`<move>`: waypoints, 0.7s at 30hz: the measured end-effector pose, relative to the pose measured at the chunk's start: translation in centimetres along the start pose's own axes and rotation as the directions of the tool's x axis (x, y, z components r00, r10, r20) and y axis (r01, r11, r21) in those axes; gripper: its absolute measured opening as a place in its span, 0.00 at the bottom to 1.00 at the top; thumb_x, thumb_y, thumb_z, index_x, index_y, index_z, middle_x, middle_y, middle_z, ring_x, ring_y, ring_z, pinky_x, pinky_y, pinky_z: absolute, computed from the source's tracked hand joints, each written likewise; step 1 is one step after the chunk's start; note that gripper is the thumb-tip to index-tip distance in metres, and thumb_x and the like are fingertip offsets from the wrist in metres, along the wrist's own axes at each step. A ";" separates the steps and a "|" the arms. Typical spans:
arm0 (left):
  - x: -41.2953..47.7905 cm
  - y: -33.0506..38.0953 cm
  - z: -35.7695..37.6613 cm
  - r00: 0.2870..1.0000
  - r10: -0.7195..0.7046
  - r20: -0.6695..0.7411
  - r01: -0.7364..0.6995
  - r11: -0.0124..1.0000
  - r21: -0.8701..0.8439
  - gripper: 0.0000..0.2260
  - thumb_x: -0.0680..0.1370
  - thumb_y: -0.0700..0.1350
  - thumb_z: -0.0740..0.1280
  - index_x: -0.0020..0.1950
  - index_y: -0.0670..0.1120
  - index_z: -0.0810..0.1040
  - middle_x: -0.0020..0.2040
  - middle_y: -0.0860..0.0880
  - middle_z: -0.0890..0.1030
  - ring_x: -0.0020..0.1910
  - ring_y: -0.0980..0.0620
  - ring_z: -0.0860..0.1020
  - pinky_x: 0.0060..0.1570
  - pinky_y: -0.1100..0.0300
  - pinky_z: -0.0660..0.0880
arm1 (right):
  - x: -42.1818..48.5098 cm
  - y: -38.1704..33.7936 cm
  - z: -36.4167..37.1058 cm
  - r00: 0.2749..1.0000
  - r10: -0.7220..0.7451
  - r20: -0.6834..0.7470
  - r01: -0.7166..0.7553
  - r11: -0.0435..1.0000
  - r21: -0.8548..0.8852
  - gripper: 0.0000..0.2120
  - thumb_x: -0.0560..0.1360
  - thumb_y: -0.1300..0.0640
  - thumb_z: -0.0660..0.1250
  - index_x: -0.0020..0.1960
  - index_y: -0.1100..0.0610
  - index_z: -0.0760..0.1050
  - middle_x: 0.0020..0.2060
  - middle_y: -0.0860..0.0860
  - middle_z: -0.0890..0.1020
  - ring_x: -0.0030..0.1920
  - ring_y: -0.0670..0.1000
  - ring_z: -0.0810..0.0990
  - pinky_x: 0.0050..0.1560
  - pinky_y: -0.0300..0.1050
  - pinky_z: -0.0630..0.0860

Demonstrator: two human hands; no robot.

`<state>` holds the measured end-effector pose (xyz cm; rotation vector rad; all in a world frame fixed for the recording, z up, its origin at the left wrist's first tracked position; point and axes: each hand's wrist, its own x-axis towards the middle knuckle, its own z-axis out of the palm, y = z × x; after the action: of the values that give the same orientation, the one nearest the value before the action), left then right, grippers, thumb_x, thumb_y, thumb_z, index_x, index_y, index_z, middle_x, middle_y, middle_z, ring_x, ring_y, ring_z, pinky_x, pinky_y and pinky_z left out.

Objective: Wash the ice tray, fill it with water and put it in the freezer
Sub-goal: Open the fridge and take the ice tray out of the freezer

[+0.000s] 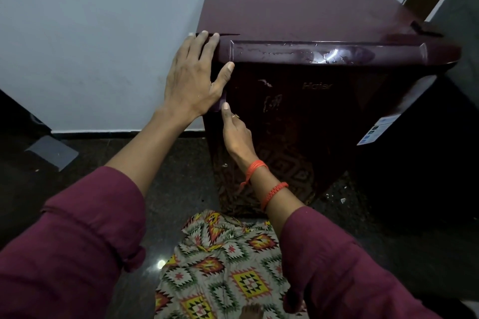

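Observation:
A dark maroon fridge (298, 2) stands against the pale wall, and its door (316, 116) looks shut. My left hand (191, 80) lies with straight fingers over the fridge's top left corner, thumb on the door's upper edge. My right hand (237, 134) is at the door's left edge, just below the left hand. Its thumb points up along the small handle (223, 100) and its fingers curl round the door's edge there. The ice tray is not in view.
A pale wall (90, 46) runs behind and left of the fridge. The floor (168, 163) is dark stone, with a flat grey piece (51, 153) lying at the left. A label (375, 129) shows on something dark right of the fridge.

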<state>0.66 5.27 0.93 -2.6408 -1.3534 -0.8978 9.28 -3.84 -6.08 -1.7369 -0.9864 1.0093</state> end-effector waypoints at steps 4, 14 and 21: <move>-0.2 -0.1 -0.2 1.000 0.014 0.000 -0.014 1.000 0.011 0.32 0.82 0.63 0.52 0.80 0.45 0.62 0.79 0.43 0.63 0.80 0.43 0.58 0.78 0.48 0.58 | 0.0 0.0 0.0 1.000 -0.011 0.000 0.011 1.000 -0.025 0.32 0.83 0.35 0.44 0.77 0.52 0.67 0.73 0.55 0.72 0.75 0.59 0.66 0.73 0.50 0.61; -3.3 1.5 -1.3 0.995 0.053 -0.084 -0.053 0.999 -0.009 0.29 0.83 0.61 0.56 0.77 0.43 0.67 0.72 0.44 0.71 0.74 0.44 0.66 0.71 0.48 0.68 | -4.8 2.1 -1.1 0.997 -0.070 -0.041 0.068 0.997 -0.048 0.28 0.83 0.35 0.48 0.56 0.51 0.80 0.46 0.47 0.80 0.58 0.55 0.78 0.58 0.51 0.70; -8.9 5.1 -3.7 0.989 0.053 -0.139 -0.056 0.998 -0.018 0.29 0.83 0.61 0.56 0.75 0.43 0.69 0.67 0.42 0.75 0.65 0.43 0.70 0.61 0.52 0.72 | -11.1 5.1 -3.2 0.994 -0.100 -0.052 0.094 0.990 -0.106 0.33 0.81 0.31 0.47 0.47 0.56 0.78 0.39 0.48 0.81 0.47 0.51 0.80 0.51 0.54 0.73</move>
<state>-1.29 -5.43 0.55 -2.5626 -1.2409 -1.0716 9.29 -16.46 -7.48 -1.7735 -1.0926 0.8557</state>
